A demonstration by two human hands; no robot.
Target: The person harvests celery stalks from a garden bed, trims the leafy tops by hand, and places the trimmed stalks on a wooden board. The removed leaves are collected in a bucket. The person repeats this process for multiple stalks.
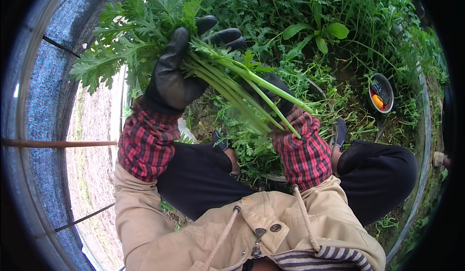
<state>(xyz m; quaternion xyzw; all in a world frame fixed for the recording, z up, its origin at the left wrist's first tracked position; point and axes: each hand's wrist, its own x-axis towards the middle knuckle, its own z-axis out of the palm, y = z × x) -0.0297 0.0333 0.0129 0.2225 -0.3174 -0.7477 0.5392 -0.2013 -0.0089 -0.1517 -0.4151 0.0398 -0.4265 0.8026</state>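
Note:
My left hand (pixel 176 76), in a black coated work glove, is closed around a bunch of leafy greens with lobed leaves, like crown daisy (pixel 145 34). The leaves fan out to the upper left. Their pale green cut stems (pixel 232 85) slant down to the right and pass over my other forearm. Behind the stems is my right hand (pixel 278 85), also in a dark glove. Stems and leaves cover most of it, so its fingers and anything in them are hidden. Below both hands, more cut greens (pixel 250 151) lie in a heap between my feet.
Dense growing greens (pixel 236 2) fill the far side. To the right, a small bowl (pixel 392 102) holds orange and red items and something dark. A thin curved strip (pixel 316 86) lies near my right hand. On the left are a frame pole (pixel 60 143) and blue netting (pixel 47 89).

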